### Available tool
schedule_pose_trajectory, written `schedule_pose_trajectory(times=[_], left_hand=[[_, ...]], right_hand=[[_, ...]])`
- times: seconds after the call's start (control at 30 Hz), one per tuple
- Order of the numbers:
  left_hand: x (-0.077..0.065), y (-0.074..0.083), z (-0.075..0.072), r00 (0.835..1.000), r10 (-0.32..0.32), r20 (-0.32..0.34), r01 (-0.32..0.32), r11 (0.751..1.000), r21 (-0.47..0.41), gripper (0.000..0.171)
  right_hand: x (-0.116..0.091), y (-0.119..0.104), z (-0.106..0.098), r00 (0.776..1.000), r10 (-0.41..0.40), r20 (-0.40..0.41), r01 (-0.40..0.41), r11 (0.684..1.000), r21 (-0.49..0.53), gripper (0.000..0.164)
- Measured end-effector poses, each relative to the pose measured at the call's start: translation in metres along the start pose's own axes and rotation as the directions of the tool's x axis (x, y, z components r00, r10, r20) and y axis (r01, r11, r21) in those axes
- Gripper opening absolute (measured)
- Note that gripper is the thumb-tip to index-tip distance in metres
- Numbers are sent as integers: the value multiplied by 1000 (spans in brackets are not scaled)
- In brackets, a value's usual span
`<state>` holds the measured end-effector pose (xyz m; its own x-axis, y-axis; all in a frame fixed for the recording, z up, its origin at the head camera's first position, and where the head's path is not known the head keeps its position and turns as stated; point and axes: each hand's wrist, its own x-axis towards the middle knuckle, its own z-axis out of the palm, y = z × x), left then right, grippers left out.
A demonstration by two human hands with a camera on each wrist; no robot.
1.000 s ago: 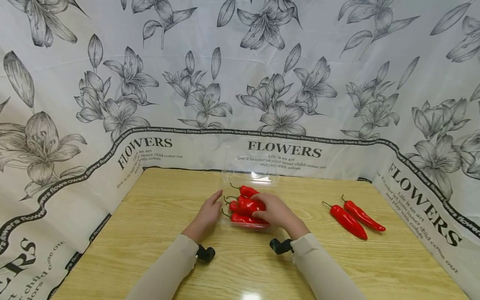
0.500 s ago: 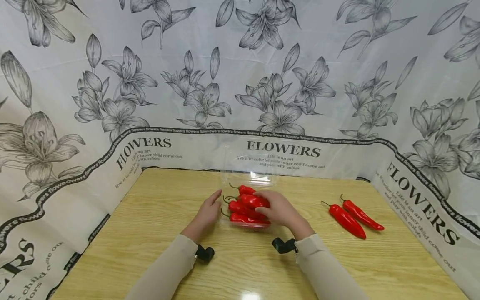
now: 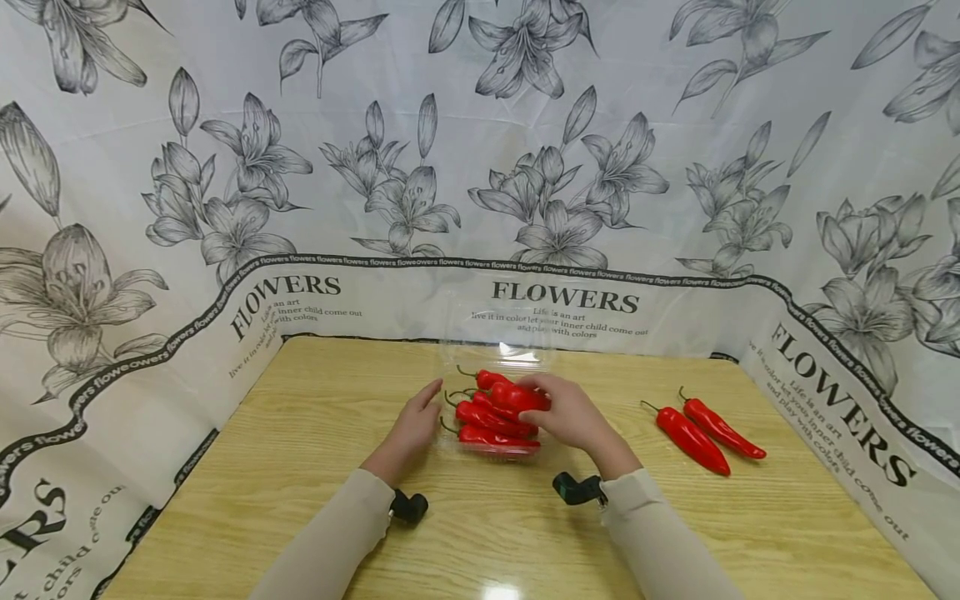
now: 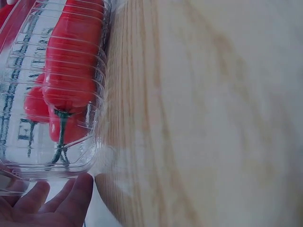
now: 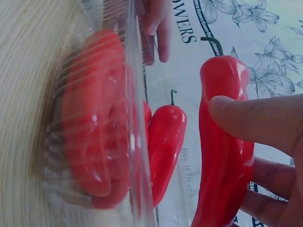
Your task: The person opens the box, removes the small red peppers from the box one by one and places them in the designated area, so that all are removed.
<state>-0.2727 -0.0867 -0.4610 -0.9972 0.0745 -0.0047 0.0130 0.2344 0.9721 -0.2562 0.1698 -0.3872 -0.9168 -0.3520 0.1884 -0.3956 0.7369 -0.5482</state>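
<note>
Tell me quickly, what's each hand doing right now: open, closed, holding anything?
Left hand: open, fingers at the end of the clear box.
Right hand: closed around a red pepper.

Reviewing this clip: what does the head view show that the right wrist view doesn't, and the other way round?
Head only: two loose red peppers on the table, plus both sleeves.
Right wrist only: the thumbnail against the held pepper.
Both: the right hand gripping that pepper, the left hand, and the clear container with peppers inside.
</note>
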Motion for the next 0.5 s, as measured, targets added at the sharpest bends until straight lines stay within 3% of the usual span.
schedule_pose_trajectory(times=[0.5], left_hand=[[-1,1,-2,1000,18,-3,-18,1000,12,50]], right_hand=[[-10,22,-15,995,-24,-102,19,999,-45,52]])
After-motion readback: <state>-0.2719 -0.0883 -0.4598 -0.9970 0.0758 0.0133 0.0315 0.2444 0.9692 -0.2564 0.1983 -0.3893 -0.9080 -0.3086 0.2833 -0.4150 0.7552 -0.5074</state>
